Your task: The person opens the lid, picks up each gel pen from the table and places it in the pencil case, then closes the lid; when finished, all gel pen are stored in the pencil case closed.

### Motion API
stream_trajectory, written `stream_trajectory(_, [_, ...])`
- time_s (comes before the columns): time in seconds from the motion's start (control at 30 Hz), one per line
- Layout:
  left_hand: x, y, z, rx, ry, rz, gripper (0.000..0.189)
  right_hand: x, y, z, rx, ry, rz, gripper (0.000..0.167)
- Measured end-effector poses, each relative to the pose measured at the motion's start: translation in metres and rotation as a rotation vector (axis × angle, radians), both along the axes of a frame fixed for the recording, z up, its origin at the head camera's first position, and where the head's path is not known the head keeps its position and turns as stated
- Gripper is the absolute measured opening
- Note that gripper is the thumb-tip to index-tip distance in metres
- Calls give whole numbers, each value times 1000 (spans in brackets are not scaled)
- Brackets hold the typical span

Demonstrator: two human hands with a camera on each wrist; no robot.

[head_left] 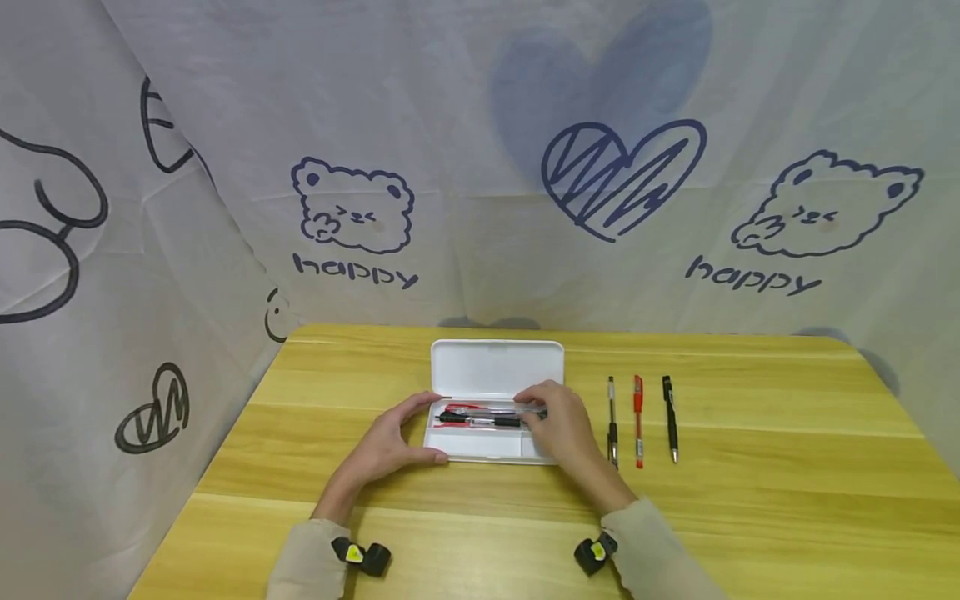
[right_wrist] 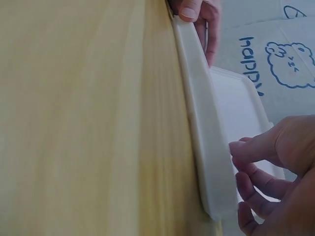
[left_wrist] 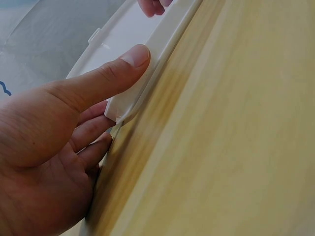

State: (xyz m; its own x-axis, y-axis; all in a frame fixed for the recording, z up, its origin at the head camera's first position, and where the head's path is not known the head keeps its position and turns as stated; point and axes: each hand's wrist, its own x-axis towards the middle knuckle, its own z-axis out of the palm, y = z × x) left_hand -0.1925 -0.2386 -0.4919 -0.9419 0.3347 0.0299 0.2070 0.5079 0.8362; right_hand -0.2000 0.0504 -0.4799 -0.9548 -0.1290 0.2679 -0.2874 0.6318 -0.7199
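Table, nr far edge: case light, stiff, I'd guess; grip ends. L hand grips one; R hand, pinch unclear.

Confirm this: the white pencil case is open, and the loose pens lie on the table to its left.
Wrong side: the head view shows the loose pens on the table to the right of the white pencil case, which is indeed open.
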Motion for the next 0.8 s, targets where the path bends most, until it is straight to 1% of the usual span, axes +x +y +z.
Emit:
stream_trajectory(0.17, [0,1,0,-3,-8,6,90,1,14,5,-61,6,11,19])
stream_trajectory(0.37, [0,1,1,-14,-17,16,91,6,38,18,-110,4,23,25])
stream_trajectory(0.57, [1,1,2,-14,-12,17,90,13,62,29,-131,73,2,28])
stream_trajectory(0.8, [1,1,1,-16,-13,19,89,21,88,40,-139,121,-27,28])
